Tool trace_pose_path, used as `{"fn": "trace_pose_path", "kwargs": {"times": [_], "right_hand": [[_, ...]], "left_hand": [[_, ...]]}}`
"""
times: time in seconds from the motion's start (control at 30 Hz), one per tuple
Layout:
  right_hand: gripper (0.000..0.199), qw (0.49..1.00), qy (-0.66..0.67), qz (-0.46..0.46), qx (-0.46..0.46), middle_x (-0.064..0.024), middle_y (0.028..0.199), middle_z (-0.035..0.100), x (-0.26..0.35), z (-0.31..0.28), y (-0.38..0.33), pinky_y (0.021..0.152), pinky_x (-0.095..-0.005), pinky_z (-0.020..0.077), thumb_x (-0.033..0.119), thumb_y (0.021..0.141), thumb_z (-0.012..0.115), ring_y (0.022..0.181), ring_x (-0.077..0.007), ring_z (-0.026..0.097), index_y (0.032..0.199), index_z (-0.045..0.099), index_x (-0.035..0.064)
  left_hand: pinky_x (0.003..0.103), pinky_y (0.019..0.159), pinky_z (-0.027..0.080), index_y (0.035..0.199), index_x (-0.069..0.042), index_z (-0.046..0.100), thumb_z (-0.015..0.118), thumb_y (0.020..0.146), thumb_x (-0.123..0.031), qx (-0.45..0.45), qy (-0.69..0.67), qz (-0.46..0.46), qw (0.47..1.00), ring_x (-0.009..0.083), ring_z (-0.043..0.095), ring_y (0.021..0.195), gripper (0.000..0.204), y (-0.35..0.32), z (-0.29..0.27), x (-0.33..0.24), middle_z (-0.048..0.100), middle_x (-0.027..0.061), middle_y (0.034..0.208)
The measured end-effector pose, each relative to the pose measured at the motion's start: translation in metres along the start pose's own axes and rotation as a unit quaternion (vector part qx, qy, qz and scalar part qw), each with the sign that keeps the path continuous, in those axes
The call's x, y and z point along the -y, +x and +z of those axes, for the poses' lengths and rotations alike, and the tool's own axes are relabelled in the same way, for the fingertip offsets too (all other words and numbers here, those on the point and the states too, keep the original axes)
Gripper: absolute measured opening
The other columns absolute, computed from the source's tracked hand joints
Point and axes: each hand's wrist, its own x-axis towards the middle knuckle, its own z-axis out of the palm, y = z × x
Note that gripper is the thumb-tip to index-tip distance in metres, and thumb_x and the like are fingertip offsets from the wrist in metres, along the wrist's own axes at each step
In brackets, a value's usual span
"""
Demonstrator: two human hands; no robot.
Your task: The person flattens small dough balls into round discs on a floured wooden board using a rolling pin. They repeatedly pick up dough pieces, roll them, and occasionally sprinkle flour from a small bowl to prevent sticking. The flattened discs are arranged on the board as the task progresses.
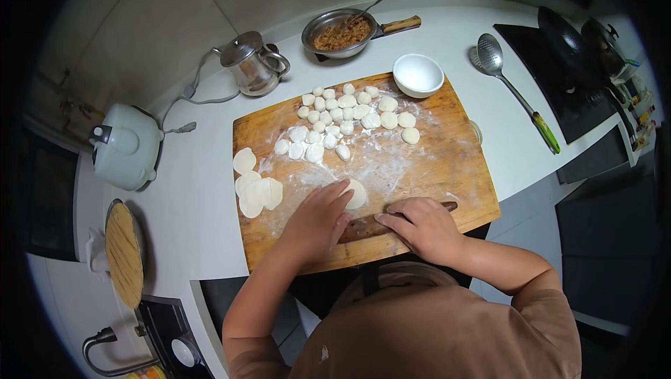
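My left hand reaches over the floured wooden board, its fingertips at the left edge of a round dough wrapper. Its thumb is held apart from the fingers, close to the left end of a dark rolling pin. My right hand is closed over the pin's right part, with the tip showing beyond it. Several small dough pieces, some pressed into flat discs, lie dusted with flour across the far part of the board. At the board's left, rolled wrappers overlap one another.
A white bowl stands at the board's far right corner. Behind are a pan of brown filling and a steel kettle. A slotted spoon lies right; a pale green appliance and round stalk lid stand left.
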Motion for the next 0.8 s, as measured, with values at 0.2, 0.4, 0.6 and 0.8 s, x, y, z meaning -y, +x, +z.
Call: {"fn": "trace_pose_path", "kwargs": {"times": [0.2, 0.4, 0.6, 0.8], "right_hand": [[0.041, 1.0, 0.009, -0.006, 0.008, -0.006, 0.114, 0.062, 0.001, -0.004, -0.003, 0.088, -0.039, 0.05, 0.015, 0.087, 0.058, 0.104, -0.0262, 0.06, 0.127, 0.062, 0.0129], [0.046, 0.999, 0.014, -0.006, 0.043, -0.0076, 0.119, 0.062, -0.005, 0.001, 0.02, 0.091, -0.04, 0.0494, 0.022, 0.085, 0.065, 0.109, -0.0265, 0.059, 0.129, 0.061, 0.0106], [0.059, 0.997, -0.074, -0.008, 0.002, -0.0152, 0.139, 0.055, -0.029, 0.016, 0.08, 0.109, -0.0452, 0.0396, 0.04, 0.09, 0.064, 0.133, -0.0347, 0.047, 0.138, 0.054, 0.0065], [0.07, 0.998, -0.047, -0.003, 0.052, -0.018, 0.149, 0.046, -0.021, 0.013, 0.063, 0.112, -0.0491, 0.0355, 0.045, 0.092, 0.061, 0.14, -0.038, 0.04, 0.146, 0.045, 0.0034]], "left_hand": [[0.044, 0.109, 0.04, 0.137, -0.003, 0.053, 0.06, 0.094, -0.017, 0.03, -0.064, -0.063, 0.996, 0.0387, 0.049, 0.129, 0.046, -0.033, -0.007, -0.022, 0.05, 0.0187, 0.144], [0.052, 0.115, 0.032, 0.141, -0.002, 0.048, 0.068, 0.089, -0.019, -0.057, 0.038, -0.09, 0.994, 0.0381, 0.044, 0.137, 0.058, -0.059, 0.0, -0.016, 0.048, 0.0203, 0.145], [0.054, 0.121, 0.02, 0.152, -0.003, 0.032, 0.066, 0.088, -0.018, -0.121, 0.112, -0.137, 0.977, 0.0376, 0.026, 0.149, 0.075, -0.026, 0.006, 0.026, 0.029, 0.0204, 0.16], [0.056, 0.12, 0.02, 0.152, -0.001, 0.033, 0.069, 0.085, -0.023, -0.083, 0.112, -0.132, 0.981, 0.0389, 0.026, 0.149, 0.079, -0.04, 0.007, 0.015, 0.027, 0.0207, 0.161]]}}
